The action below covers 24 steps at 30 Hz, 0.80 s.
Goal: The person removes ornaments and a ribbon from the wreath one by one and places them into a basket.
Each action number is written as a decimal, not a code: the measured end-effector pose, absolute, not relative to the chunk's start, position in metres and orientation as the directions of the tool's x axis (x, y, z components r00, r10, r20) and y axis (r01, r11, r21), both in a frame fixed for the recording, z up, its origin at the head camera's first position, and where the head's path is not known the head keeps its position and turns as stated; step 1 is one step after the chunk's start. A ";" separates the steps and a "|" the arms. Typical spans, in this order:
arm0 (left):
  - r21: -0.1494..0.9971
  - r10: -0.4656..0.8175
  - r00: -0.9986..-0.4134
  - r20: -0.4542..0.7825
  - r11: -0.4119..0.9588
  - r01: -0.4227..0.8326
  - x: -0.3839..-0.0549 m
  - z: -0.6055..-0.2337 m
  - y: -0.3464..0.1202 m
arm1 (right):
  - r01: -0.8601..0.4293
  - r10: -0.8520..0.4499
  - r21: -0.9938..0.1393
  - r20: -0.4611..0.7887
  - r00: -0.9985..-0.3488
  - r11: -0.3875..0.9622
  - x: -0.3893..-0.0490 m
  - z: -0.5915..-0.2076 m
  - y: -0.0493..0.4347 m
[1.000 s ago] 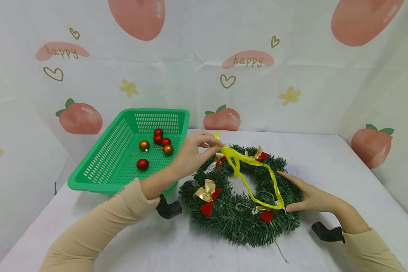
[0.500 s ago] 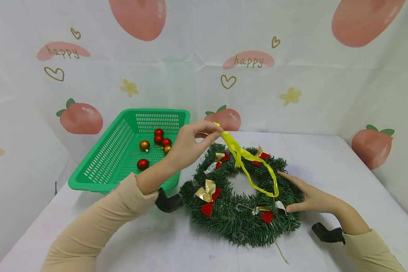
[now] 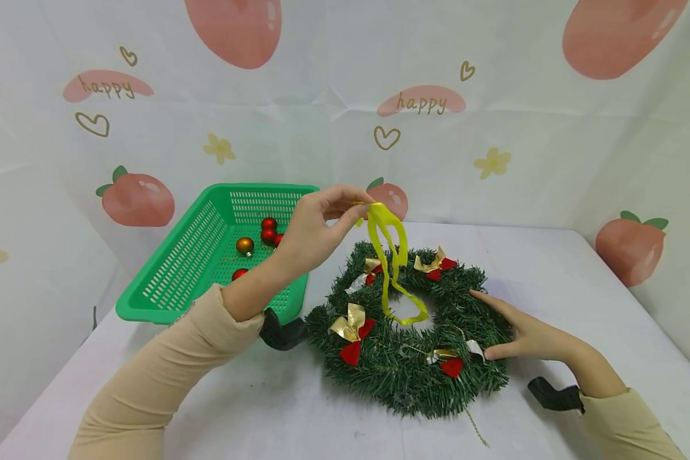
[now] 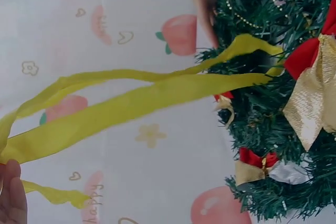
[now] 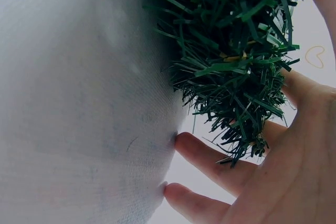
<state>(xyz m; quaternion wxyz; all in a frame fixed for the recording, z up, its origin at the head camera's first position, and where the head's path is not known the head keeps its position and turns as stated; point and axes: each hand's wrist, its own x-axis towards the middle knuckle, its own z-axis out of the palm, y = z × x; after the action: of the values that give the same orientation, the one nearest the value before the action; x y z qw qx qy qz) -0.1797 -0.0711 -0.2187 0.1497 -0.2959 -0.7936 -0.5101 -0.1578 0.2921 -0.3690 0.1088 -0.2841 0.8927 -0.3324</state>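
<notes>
A yellow ribbon [image 3: 384, 212] hangs in a loop, pinched between thumb and fingers of my left hand [image 3: 315, 233] above the far left of the wreath. Its lower loop dangles over the centre hole of the green wreath [image 3: 402, 388], which lies flat on the table. In the left wrist view the ribbon [image 4: 121, 106] stretches from the fingertips to the wreath's middle. My right hand [image 3: 537, 335] rests with fingers spread against the wreath's right side. Two of its fingertips touch the tabletop in the right wrist view. Gold and red bows [image 3: 352, 324] decorate the wreath.
A green basket [image 3: 172, 291] stands at the left with several red and gold baubles [image 3: 245, 246] inside. A thin beaded string [image 3: 476, 427] trails from the wreath's front onto the white table [image 3: 264, 415]. A printed cloth [image 3: 299, 115] hangs behind.
My left hand has risen slightly with the ribbon, whose lower loop has swung left from the wreath's right side to over its hole. The right hand has stayed in place.
</notes>
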 end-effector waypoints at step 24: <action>0.761 0.209 -0.794 0.571 0.227 0.607 -0.180 -0.192 -0.085 | -0.424 -0.575 -0.655 -0.019 -0.818 0.625 -0.158 -0.370 0.294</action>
<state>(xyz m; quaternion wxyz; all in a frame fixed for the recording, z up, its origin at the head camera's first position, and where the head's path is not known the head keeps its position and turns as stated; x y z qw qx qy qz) -0.1798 -0.0853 -0.1925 0.1772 -0.2675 -0.7631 -0.5610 -0.1583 0.2936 -0.3699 0.1142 -0.2795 0.8941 -0.3309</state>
